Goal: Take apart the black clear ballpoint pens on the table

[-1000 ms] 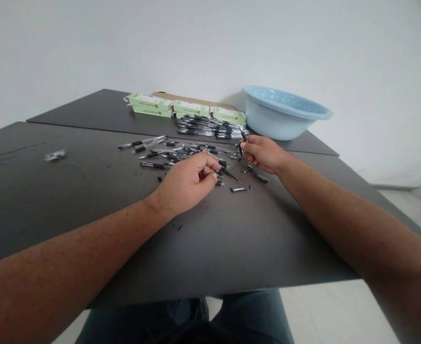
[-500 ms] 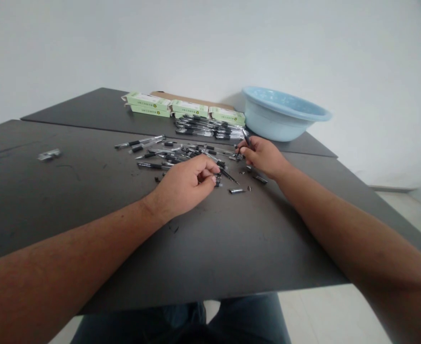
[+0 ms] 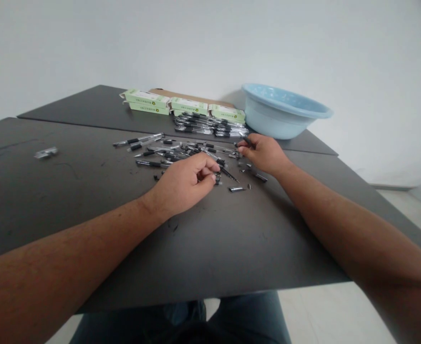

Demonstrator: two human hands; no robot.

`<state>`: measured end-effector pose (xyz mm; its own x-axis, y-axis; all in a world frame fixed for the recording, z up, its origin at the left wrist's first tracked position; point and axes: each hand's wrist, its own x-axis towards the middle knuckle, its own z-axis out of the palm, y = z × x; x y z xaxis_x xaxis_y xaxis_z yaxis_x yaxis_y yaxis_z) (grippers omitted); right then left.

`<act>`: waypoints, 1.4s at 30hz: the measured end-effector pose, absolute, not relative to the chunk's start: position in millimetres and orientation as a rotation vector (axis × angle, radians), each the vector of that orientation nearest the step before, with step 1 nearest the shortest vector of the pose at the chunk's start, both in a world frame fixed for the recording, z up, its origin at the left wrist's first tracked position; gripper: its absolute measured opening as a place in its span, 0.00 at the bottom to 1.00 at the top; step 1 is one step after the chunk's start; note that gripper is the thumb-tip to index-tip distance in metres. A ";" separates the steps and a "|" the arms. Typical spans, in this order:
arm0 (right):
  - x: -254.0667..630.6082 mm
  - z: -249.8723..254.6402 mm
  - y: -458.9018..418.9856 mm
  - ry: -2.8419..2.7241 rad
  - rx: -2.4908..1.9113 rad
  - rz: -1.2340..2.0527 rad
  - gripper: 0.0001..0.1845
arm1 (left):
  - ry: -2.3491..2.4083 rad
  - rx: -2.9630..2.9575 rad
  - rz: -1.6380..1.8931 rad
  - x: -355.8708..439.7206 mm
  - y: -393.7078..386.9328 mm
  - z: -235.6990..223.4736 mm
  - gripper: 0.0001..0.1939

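Note:
My left hand (image 3: 189,184) rests low over the near edge of a loose heap of black-and-clear pens (image 3: 182,152), thumb and forefinger curled together. Small dark and clear bits show at its fingertips, but what it grips, if anything, is hidden. To the right, my right hand (image 3: 266,154) is closed on a black pen (image 3: 245,139), whose tip end points up and left. Just below that hand lie small pen parts, among them a clear-and-black piece (image 3: 236,189) and a dark piece (image 3: 259,177). Fingers hide part of the heap.
Behind the heap, a neat pile of pens (image 3: 196,125) lies before stacked green-and-white boxes (image 3: 149,102). A blue basin (image 3: 282,119) stands at the back right. A small clear packet (image 3: 46,153) is at far left on the dark table (image 3: 210,253). A seam crosses the table.
My right hand has shifted slightly, and the black pen in it has tilted from steep to flatter, toward the left. My left hand has stayed nearly still.

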<state>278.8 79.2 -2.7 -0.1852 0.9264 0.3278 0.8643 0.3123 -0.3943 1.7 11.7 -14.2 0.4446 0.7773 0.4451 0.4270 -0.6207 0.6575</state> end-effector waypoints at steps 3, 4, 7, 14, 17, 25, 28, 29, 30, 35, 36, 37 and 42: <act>279.3 -2.6 78.6 -2.010 -1.549 0.167 0.14 | 1.012 2.251 1.033 1.7 11.8 -14.9 0.08; 280.0 -2.9 78.5 -2.021 -1.543 0.172 0.14 | 1.012 2.251 1.037 1.8 11.7 -15.2 0.08; 282.4 -3.4 78.3 -2.005 -1.538 0.182 0.14 | 1.009 2.249 1.043 1.9 11.0 -15.4 0.08; 275.4 1.6 71.4 -1.730 -1.370 0.596 0.14 | 0.991 2.239 1.039 1.1 10.9 -14.1 0.07; 262.0 10.3 54.7 -1.598 -1.198 0.956 0.14 | 0.973 2.204 1.052 1.6 11.2 -15.5 0.08; 230.6 18.6 -3.3 -1.764 -1.137 1.145 0.15 | 0.803 1.997 1.104 6.0 8.1 -18.5 0.17; 226.3 10.3 -8.6 -1.751 -1.088 1.114 0.18 | 0.715 1.970 1.093 6.0 7.9 -19.0 0.22; 225.2 7.7 -8.9 -1.746 -1.075 1.114 0.20 | 0.694 1.975 1.084 5.7 7.9 -18.6 0.23; 224.1 5.5 -8.9 -1.744 -1.065 1.122 0.21 | 0.681 1.994 1.066 5.5 7.7 -17.8 0.22; 218.8 0.0 -11.6 -1.708 -1.094 1.164 0.27 | 0.743 2.239 0.995 5.0 4.0 -9.8 0.08; 218.0 -0.6 -12.8 -1.706 -1.099 1.155 0.28 | 0.757 2.279 0.992 5.1 3.1 -8.9 0.07; 217.5 -1.2 -14.3 -1.711 -1.101 1.141 0.28 | 0.767 2.294 1.009 5.3 2.3 -8.8 0.06; 223.3 -2.7 -19.4 -1.863 -1.140 0.907 0.19 | 0.811 2.094 1.079 5.7 4.8 -12.9 0.06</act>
<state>223.3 -19.4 -2.7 -0.3152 0.9193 0.2356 0.3812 0.3499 -0.8557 5.7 4.8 -12.9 0.4729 0.7535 0.4568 0.2288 -0.6056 0.7622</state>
